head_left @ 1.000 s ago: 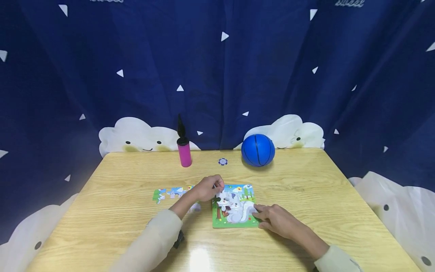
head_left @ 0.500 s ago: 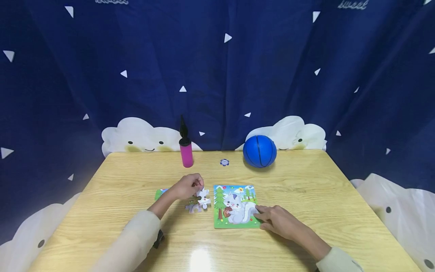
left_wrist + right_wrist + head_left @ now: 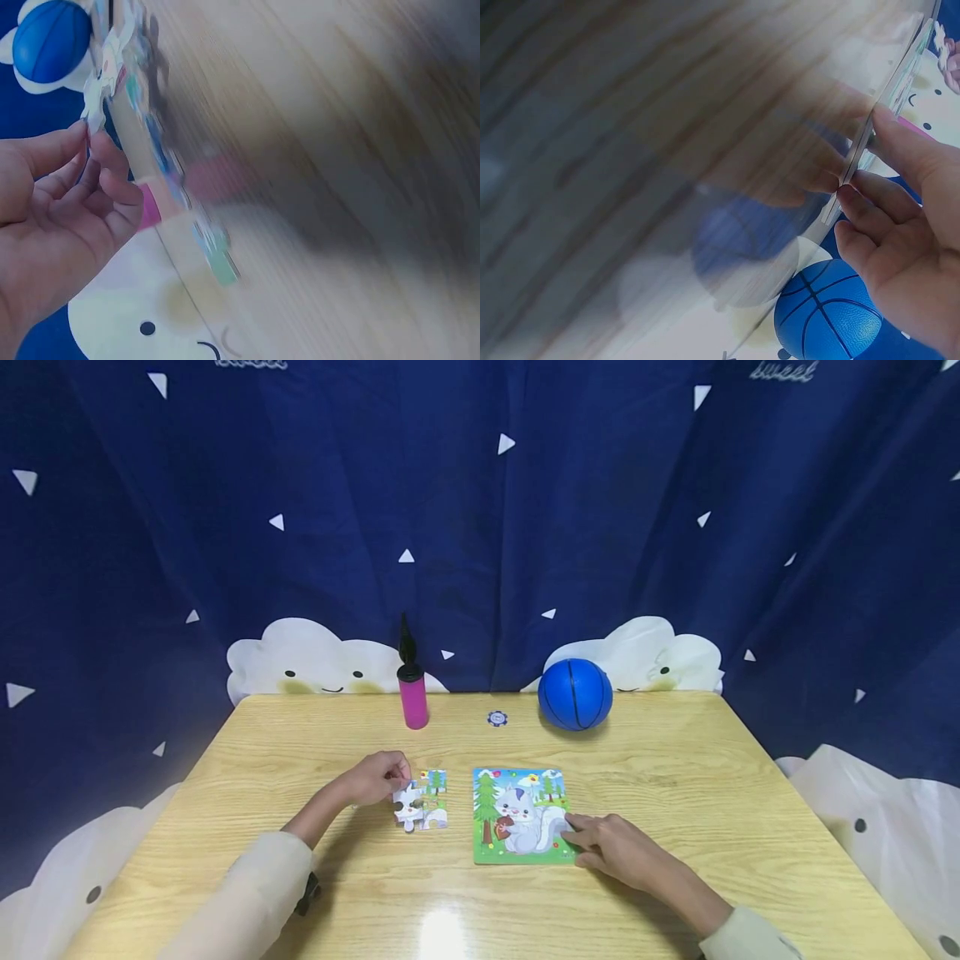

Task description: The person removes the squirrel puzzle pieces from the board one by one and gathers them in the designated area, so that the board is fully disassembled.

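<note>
My left hand (image 3: 375, 778) pinches a white jigsaw puzzle piece (image 3: 407, 808) printed with a squirrel's face, between thumb and fingertips at its upper edge. In the left wrist view the piece (image 3: 105, 82) is seen nearly edge-on, raised off the table. Other puzzle pieces (image 3: 437, 783) with trees and sky lie beside and behind it, some hidden by the hand and forearm. Right of them, a square picture board (image 3: 517, 852) shows a grey squirrel with an acorn. My right hand (image 3: 615, 852) rests at that board's right edge, fingers extended, fingertips touching it.
Towards the back of the wooden table (image 3: 675, 760) stand a pink hand pump (image 3: 414, 703) with a black nozzle and a blue ball (image 3: 576, 695). A blue-and-white poker chip (image 3: 497, 718) lies between them. A dark blue curtain (image 3: 480, 527) hangs behind the table.
My left hand has moved left with the squirrel-face piece, from over the picture board to over the loose pieces. My right hand has stayed at the board's edge.
</note>
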The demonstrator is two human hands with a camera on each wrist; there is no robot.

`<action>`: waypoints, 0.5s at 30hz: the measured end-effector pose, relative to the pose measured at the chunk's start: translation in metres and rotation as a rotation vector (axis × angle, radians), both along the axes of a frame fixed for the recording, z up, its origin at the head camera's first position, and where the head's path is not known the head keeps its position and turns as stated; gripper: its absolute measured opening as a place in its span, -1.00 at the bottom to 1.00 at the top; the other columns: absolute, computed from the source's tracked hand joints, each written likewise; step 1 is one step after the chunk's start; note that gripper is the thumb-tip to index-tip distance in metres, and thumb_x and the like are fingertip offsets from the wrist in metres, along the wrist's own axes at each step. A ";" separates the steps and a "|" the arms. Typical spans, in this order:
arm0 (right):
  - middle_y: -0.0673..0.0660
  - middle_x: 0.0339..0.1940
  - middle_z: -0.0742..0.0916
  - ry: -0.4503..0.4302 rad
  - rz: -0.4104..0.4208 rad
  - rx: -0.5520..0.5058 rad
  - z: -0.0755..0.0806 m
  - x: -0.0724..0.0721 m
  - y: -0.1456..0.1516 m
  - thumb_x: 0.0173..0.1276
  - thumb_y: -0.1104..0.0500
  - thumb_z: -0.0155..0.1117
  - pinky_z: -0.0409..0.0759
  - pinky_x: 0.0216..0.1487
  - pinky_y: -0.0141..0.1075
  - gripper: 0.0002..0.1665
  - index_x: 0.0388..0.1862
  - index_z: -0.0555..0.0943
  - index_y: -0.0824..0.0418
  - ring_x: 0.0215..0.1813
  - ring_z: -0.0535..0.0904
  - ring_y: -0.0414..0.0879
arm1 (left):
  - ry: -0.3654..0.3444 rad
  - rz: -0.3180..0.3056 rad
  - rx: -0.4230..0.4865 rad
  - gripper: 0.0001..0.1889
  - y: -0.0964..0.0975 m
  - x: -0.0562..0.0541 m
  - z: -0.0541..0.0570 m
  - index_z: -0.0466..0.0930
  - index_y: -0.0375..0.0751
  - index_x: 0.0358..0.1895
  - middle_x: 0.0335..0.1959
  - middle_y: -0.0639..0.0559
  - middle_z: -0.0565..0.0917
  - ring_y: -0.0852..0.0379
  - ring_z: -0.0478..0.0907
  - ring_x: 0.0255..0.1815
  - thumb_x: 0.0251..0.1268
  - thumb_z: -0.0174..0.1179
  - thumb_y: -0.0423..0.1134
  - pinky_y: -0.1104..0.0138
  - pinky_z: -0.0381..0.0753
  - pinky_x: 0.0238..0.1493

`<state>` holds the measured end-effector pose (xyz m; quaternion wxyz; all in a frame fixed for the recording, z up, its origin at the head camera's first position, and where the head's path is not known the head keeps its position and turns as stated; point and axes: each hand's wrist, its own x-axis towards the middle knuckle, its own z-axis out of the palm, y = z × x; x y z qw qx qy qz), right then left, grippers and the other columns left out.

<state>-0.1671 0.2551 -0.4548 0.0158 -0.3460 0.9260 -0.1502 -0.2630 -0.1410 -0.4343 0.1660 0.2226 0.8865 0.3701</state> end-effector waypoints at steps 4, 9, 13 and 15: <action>0.37 0.16 0.60 0.014 -0.006 0.013 -0.001 0.000 0.001 0.19 0.15 0.35 0.59 0.03 -0.01 -0.54 0.07 0.61 0.28 0.11 0.60 0.20 | -0.027 -0.005 -0.031 -0.96 -0.008 0.001 -0.002 0.45 -0.38 -0.24 -0.40 -0.08 0.56 0.04 0.51 -0.46 0.33 0.03 -0.45 0.30 0.54 -0.39; 0.35 0.17 0.60 0.033 -0.010 0.034 -0.001 0.001 0.001 0.19 0.12 0.34 0.55 0.07 0.07 -0.54 0.07 0.62 0.26 0.15 0.57 0.22 | -0.059 0.016 -0.076 -0.96 -0.012 0.003 -0.003 0.46 -0.36 -0.24 -0.39 -0.06 0.58 0.04 0.52 -0.45 0.32 0.02 -0.47 0.25 0.57 -0.36; 0.35 0.17 0.60 0.036 -0.005 0.034 0.000 0.001 0.000 0.18 0.12 0.35 0.55 0.07 0.07 -0.53 0.07 0.62 0.27 0.14 0.58 0.22 | -0.068 0.049 -0.115 -0.96 -0.013 0.004 -0.005 0.47 -0.34 -0.24 -0.36 -0.05 0.58 0.06 0.52 -0.44 0.33 0.04 -0.44 0.28 0.55 -0.36; 0.36 0.17 0.60 0.034 -0.004 0.029 0.000 0.001 0.000 0.18 0.12 0.35 0.55 0.06 0.07 -0.53 0.07 0.62 0.27 0.14 0.58 0.23 | -0.066 0.059 -0.130 -0.96 -0.013 0.004 -0.007 0.48 -0.34 -0.25 -0.37 -0.06 0.58 0.07 0.51 -0.44 0.33 0.05 -0.43 0.30 0.54 -0.37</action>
